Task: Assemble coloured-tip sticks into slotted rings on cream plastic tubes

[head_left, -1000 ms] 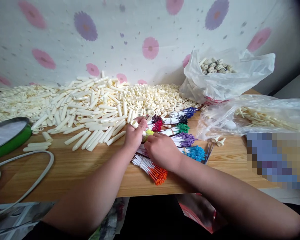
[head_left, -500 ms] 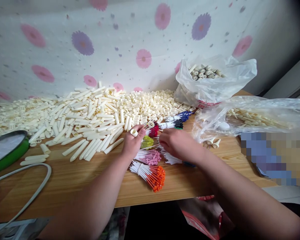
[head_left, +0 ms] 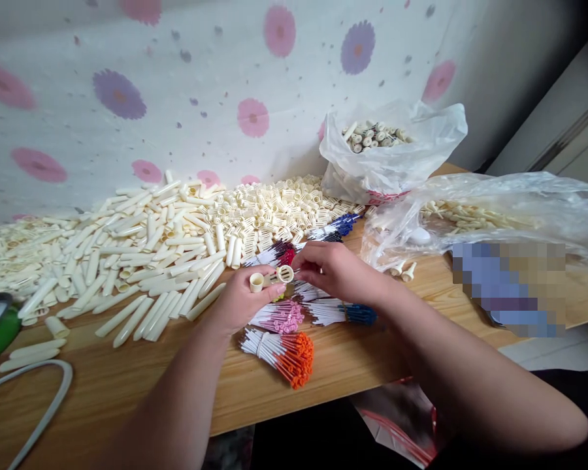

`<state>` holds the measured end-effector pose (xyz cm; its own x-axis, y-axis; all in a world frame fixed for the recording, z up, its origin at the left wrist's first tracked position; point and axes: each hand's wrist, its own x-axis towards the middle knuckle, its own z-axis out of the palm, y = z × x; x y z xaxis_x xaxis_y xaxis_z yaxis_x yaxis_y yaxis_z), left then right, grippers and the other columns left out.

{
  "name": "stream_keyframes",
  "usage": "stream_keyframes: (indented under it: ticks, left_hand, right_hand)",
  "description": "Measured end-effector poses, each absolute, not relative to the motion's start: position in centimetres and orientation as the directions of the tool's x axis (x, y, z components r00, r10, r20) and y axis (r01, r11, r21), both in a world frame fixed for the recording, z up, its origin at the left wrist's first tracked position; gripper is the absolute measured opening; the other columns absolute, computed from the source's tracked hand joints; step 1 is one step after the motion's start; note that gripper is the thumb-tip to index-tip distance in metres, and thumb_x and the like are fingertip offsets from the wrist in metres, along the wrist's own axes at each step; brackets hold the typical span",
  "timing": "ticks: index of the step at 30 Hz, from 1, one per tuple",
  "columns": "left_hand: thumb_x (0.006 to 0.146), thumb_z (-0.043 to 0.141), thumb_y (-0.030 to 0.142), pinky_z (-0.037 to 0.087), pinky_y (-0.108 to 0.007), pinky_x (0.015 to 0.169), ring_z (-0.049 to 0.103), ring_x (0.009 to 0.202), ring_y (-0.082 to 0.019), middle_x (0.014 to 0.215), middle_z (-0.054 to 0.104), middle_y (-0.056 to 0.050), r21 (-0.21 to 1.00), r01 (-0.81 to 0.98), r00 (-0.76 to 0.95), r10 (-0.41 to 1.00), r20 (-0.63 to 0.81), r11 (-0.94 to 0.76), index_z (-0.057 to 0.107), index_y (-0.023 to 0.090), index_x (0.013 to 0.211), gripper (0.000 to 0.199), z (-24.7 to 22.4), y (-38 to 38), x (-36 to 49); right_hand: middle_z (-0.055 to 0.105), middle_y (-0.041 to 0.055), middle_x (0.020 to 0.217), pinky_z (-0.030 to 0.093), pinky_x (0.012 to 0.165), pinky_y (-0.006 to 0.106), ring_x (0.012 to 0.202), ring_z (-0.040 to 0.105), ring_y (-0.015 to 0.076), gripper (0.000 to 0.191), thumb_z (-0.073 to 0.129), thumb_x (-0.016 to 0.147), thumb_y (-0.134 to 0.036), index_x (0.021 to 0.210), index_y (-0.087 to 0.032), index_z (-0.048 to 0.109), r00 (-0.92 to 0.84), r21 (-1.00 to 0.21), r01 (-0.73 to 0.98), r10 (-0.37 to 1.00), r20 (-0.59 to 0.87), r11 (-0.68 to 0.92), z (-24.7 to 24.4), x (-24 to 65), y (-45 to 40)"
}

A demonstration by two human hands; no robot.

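Note:
Closed around a cream plastic tube (head_left: 256, 282), my left hand (head_left: 240, 300) also grips a slotted cream cylinder (head_left: 285, 274), whose round end faces up at its fingertips. My right hand (head_left: 330, 267) is just right of the cylinder, thumb and fingers pinched together; what they hold, if anything, is too small to make out. Beneath and around both hands lie bundles of thin white-stemmed sticks: an orange-tipped bundle (head_left: 294, 356), a pink-tipped bundle (head_left: 281, 316), a blue-tipped bundle (head_left: 345, 313) and a dark red-tipped bundle (head_left: 284, 253). A yellow-green bundle is mostly hidden by my left hand.
A heap of cream tubes (head_left: 151, 228) and slotted cylinders (head_left: 274, 209) lines the back. A white plastic bag (head_left: 392, 163) of small parts stands back right, before a clear bag (head_left: 509, 202) of cream pieces. A white cable (head_left: 53, 405) and green-rimmed container (head_left: 0, 333) are left.
The head view has shifted to the right. My left hand has turned the slotted cylinder so its end faces up more, and my right hand has come closer to it.

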<state>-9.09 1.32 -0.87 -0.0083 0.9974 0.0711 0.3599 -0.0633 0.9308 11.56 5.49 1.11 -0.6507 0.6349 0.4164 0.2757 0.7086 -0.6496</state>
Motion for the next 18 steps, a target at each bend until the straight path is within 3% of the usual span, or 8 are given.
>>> stream_keyframes:
  ticks: [3, 7, 12, 18]
  left_hand:
    - [0.062, 0.079, 0.027, 0.048, -0.026, 0.057, 0.055, 0.056, -0.012, 0.060, 0.061, 0.002, 0.971, 0.227, 0.000, 0.997, 0.080, -0.078, 0.066, 0.015, 0.067, 0.018, -0.5, 1.1, -8.8]
    - [0.068, 0.076, 0.026, 0.044, -0.023, 0.054, 0.050, 0.053, -0.009, 0.057, 0.057, 0.004, 0.986, 0.128, 0.059, 0.993, 0.099, -0.106, 0.067, 0.017, 0.071, 0.013, -0.6, 1.0, -9.1]
    - [0.073, 0.074, 0.027, 0.042, -0.024, 0.058, 0.051, 0.059, -0.011, 0.063, 0.060, 0.003, 0.985, 0.090, 0.118, 0.983, 0.137, -0.148, 0.068, 0.018, 0.075, 0.011, -1.3, 1.1, -9.3]
    - [0.077, 0.071, 0.028, 0.040, -0.026, 0.060, 0.050, 0.061, -0.012, 0.065, 0.060, 0.002, 0.979, 0.043, 0.132, 0.973, 0.191, -0.199, 0.066, 0.018, 0.073, 0.012, -1.7, 1.0, -9.0]
  right_hand:
    - [0.064, 0.0028, 0.078, 0.045, 0.067, 0.024, 0.069, 0.057, 0.0117, 0.006, 0.060, 0.081, -0.013, 0.086, -0.012, 0.064, -0.622, -0.871, 0.023, 0.689, 0.372, 0.491, 0.8, 11.7, 5.9]
    - [0.066, 0.0023, 0.077, 0.048, 0.067, 0.025, 0.069, 0.059, 0.0115, 0.008, 0.063, 0.080, -0.020, 0.084, -0.013, 0.067, -0.594, -0.939, -0.119, 0.735, 0.327, 0.323, 0.4, 11.2, 5.9]
    - [0.070, 0.0034, 0.079, 0.049, 0.067, 0.025, 0.069, 0.062, 0.0119, 0.010, 0.063, 0.080, -0.020, 0.083, -0.013, 0.070, -0.515, -0.927, -0.113, 0.777, 0.363, 0.358, 0.1, 10.3, 5.3]
    - [0.072, 0.0045, 0.083, 0.049, 0.067, 0.023, 0.074, 0.064, 0.0115, 0.012, 0.062, 0.084, -0.018, 0.088, -0.013, 0.071, -0.452, -0.854, -0.044, 0.752, 0.479, 0.518, 0.3, 9.9, 4.9]
